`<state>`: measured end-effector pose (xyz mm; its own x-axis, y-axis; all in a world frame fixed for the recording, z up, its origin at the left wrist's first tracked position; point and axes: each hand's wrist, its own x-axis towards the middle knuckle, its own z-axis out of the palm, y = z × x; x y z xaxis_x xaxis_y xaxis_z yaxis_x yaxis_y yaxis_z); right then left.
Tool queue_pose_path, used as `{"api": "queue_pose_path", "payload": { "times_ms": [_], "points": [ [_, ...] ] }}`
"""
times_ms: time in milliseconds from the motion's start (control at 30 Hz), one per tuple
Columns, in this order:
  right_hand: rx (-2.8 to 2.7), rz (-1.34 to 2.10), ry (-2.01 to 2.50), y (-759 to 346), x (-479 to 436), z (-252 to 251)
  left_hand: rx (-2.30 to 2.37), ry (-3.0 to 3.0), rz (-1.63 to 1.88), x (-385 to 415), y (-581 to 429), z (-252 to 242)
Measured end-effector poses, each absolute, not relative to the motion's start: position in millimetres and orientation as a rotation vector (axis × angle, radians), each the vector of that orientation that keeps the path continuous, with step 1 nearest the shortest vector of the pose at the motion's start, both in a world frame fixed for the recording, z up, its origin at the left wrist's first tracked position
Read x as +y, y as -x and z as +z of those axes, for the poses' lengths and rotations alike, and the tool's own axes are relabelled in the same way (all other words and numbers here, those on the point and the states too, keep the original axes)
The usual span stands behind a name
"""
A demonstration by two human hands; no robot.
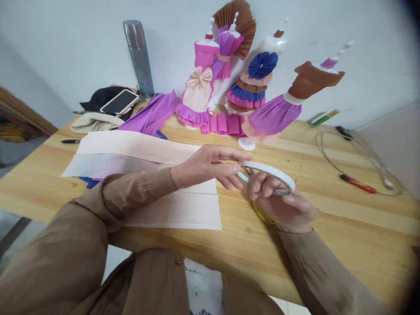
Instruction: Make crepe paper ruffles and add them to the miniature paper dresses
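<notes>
A narrow roll of white tape is held above the table in front of me. My right hand grips it, with fingers through the ring and the thumb against its near edge. From the left, my left hand reaches to the roll, thumb and forefinger closed at its far-left edge and the other fingers held apart below. Whether a loose tape end is pinched there is too small to tell. Pale pink crepe paper sheets lie flat under my left forearm. A yellow curved object is partly hidden below my right hand.
Several small dress forms in crepe paper, one with a brown top, stand along the wall. Behind the sheets are purple crepe paper, a phone and a flask. A red-handled tool with a cable lies right.
</notes>
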<state>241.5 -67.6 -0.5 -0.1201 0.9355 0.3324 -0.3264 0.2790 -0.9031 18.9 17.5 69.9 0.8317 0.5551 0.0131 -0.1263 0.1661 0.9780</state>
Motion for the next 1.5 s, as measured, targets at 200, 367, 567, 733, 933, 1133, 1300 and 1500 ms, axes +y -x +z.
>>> {"api": "queue_pose_path", "payload": {
  "times_ms": [200,367,567,733,933,1133,1300,1500],
  "points": [
    [-1.246,1.183,0.694,-243,-68,1,0.462,-1.486,0.645,23,-22,68],
    [-1.241,1.196,0.716,-243,-68,2,0.361,-1.625,0.637,32,-21,68],
    [-1.172,1.314,0.687,-239,-68,4,0.347,-1.626,0.518,36,-19,70],
    [-1.147,1.449,0.635,-235,-66,6,0.352,-1.428,0.535,36,-20,67],
    [-1.122,1.421,0.663,-236,-67,5,0.423,-1.443,0.630,38,-23,62],
    [-1.098,1.313,0.726,-237,-68,4,0.447,-1.434,0.509,41,-20,64],
    [-1.068,1.250,0.828,-236,-69,4,0.540,-1.522,0.334,42,-18,68],
    [-1.014,1.183,0.853,-236,-69,3,0.590,-1.598,0.331,39,-17,71]
  ]
}}
